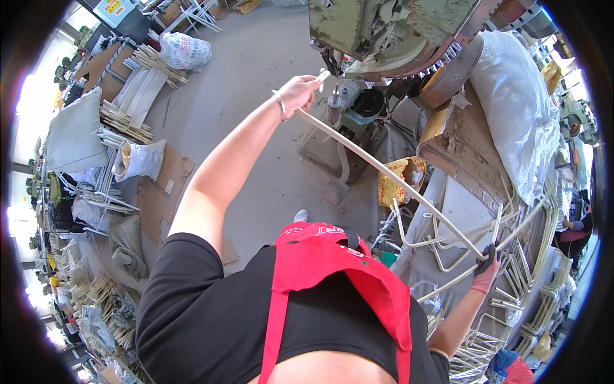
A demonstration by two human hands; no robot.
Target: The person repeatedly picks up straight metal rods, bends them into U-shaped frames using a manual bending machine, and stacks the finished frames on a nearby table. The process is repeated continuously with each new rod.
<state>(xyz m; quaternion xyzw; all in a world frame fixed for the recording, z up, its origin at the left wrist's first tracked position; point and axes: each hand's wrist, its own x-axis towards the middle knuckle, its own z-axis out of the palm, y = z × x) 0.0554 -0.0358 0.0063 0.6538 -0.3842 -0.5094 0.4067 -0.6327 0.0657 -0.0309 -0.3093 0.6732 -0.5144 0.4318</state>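
Nearest the camera is the person's own torso in a black shirt and red apron (339, 269), filling the picture from six o'clock. At about four o'clock the right hand (486, 272), in a dark and pink glove, has its fingers closed round the near end of a long pale rod (390, 174), just above a heap of bent wire frames (505, 301) that lies on a grey-covered counter (464, 214). The rod runs up and leftward across the middle to about twelve o'clock, where the bare left hand (299, 91), a bangle on its wrist, grips its far end with the fingers wrapped shut. That end sits right at the mouth of a worn green machine (390, 29) with a toothed wheel at one o'clock. Judging by this, the rod is picked out of the stock and brought to the machine, but whether its tip is already seated in the tooling I cannot tell; the working of it looks yet to be done, and many frames are piled at five o'clock. Farther off, at nine to eleven o'clock, sacks (182, 50) and bundles of rods lie on the concrete floor (256, 70).
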